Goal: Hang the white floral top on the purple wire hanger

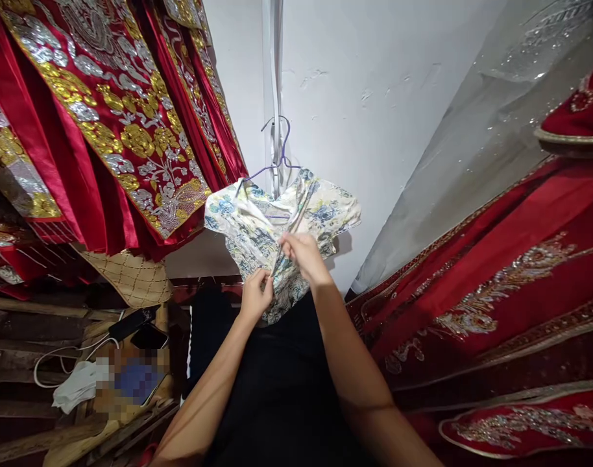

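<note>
A small floral garment (320, 211), cream with blue and green flowers, hangs on a purple wire hanger (283, 150) in front of a white wall. My left hand (255, 295) pinches the fabric near the garment's lower front edge. My right hand (302, 254) grips the front of the same garment a little higher, fingers closed on the cloth. Both forearms reach up from the bottom of the view over dark clothing.
Red garments with gold and silver embroidery (111, 123) hang at the left, and more red embroidered cloth (496, 285) fills the right. A clear plastic cover (476, 143) drapes at upper right. At lower left a wooden shelf (43, 441) holds phones (138, 327), a white cable and a white cloth.
</note>
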The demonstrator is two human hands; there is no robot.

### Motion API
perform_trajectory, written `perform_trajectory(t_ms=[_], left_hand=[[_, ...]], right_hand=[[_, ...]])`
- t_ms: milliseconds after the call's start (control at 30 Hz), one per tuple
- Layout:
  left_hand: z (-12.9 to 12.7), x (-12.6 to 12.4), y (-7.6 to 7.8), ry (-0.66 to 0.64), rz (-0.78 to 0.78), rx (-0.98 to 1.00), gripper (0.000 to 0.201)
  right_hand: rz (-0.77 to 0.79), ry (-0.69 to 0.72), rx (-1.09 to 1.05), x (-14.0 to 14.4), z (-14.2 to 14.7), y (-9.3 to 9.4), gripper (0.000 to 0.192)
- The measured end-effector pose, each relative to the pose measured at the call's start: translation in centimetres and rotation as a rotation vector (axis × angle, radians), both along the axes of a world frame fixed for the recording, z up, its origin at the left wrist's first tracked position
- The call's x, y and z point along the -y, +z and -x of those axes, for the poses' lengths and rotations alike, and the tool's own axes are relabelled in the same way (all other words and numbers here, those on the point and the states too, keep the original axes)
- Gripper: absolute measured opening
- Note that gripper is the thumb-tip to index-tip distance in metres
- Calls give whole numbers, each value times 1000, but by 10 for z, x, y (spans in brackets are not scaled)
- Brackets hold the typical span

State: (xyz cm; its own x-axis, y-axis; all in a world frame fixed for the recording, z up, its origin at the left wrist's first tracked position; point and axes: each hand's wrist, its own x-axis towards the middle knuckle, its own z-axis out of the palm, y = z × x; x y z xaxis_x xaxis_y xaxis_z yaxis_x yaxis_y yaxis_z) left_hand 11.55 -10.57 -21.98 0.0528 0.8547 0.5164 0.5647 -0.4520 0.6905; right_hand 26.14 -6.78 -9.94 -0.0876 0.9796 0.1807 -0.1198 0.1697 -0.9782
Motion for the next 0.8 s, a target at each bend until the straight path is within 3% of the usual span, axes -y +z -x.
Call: perform_trajectory(t_ms=[133, 233, 300, 367, 467, 600, 700, 800], left_hand=[[7, 1, 2, -52, 60, -50, 13], [16, 3, 16, -113, 107, -84, 16], [21, 0, 37, -157, 118, -97, 17], [23, -8, 69, -210, 79, -44, 10], [18, -28, 128, -248, -124, 153, 40], [8, -59, 193, -219, -351, 140, 30], [6, -70, 215, -204, -410, -43, 21], [7, -69, 224, -172, -446, -309, 9]], right_hand=[[-104, -94, -122, -40, 6, 77, 25], [-144, -139, -184, -48, 12, 104, 27], [-186, -106, -181, -42, 14, 103, 28], [-218, -76, -163, -35, 16, 96, 28], [-253, -55, -116, -27, 16, 87, 28], [-348, -62, -67, -27, 15, 82, 28], [-357, -88, -87, -31, 15, 76, 26], [-386, -100, -85, -36, 15, 67, 27]])
